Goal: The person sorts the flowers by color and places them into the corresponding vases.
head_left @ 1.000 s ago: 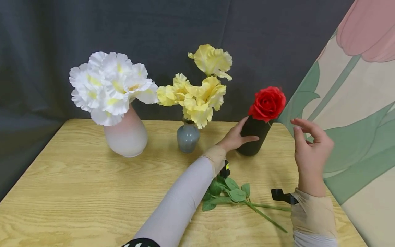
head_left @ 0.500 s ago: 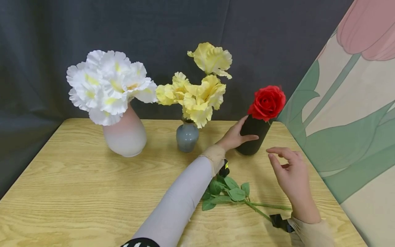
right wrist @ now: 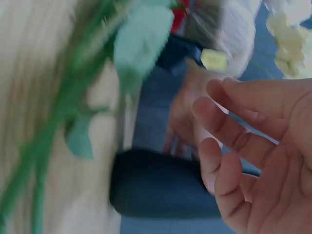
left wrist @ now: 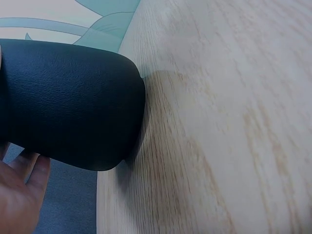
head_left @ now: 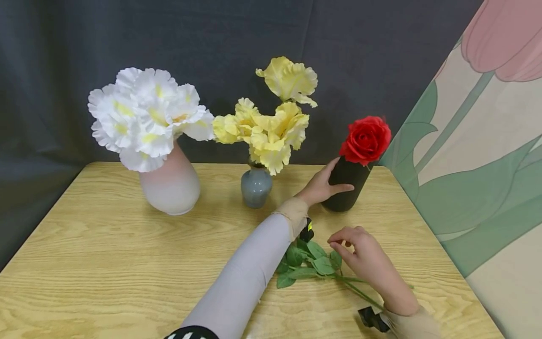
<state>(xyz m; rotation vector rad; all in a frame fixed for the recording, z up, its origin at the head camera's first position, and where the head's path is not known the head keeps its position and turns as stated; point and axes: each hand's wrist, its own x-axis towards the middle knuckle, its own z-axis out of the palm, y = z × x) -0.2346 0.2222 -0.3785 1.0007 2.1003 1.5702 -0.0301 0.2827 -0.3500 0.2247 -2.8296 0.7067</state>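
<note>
A black vase [head_left: 348, 181] stands at the back right with a red rose [head_left: 366, 140] in its mouth. My left hand [head_left: 319, 188] grips the vase's left side, thumb across the front. In the left wrist view, fingertips show below the dark vase wall [left wrist: 73, 102]. My right hand [head_left: 360, 252] hangs over green leafy stems [head_left: 323, 266] on the table, fingers loosely bent, nothing between them. Blurred stems [right wrist: 53, 122] appear beside the right hand [right wrist: 258, 151] in the right wrist view, with a bit of red [right wrist: 179, 18] beyond. My left forearm hides the stems' other end.
A small grey-blue vase [head_left: 256, 188] with yellow flowers [head_left: 275, 134] stands mid-table at the back. Left of it is a pink-and-white vase [head_left: 171, 183] full of white flowers [head_left: 148, 113]. A dark curtain hangs behind the wooden table [head_left: 127, 268]; a tulip-printed cloth [head_left: 478, 188] borders the right.
My right hand has come down and leftward from beside the rose to above the stems. My left hand stays on the black vase.
</note>
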